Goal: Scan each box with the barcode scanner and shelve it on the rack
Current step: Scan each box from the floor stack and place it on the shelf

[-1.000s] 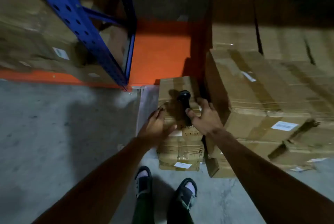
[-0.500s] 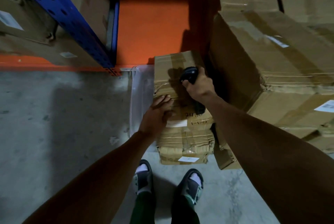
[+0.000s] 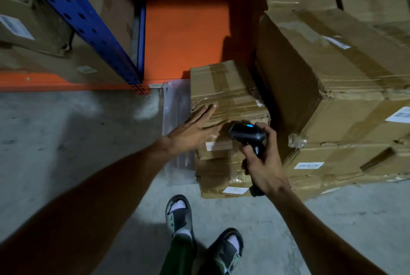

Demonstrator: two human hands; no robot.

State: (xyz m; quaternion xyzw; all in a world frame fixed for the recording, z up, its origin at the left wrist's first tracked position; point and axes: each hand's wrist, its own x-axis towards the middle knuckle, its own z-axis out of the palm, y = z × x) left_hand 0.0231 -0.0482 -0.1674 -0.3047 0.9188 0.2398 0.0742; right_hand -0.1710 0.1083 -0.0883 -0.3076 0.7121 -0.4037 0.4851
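On concrete floor, right of blue rack [image 3: 73, 13]: small taped box [image 3: 224, 95] atop short stack, beside bigger cartons [image 3: 332, 79]. Left hand [image 3: 195, 128] flat, fingers spread, resting on box, gripping nothing. Right hand [image 3: 261, 164] wrapped around barcode scanner [image 3: 246, 132] handle, blue light lit, head aimed left at box's near edge. Box long axis away from wearer, toward orange base. Scan apparently underway; shelving not started.

**Dim warehouse aisle**

A grey concrete floor [image 3: 66, 141] is seen, mottled and unevenly lit, with brighter patches amid shadow. An orange panel [image 3: 184, 37] is set upright behind it, and an orange strip [image 3: 55, 83] runs along the floor's far edge. The upper area is left in darkness.
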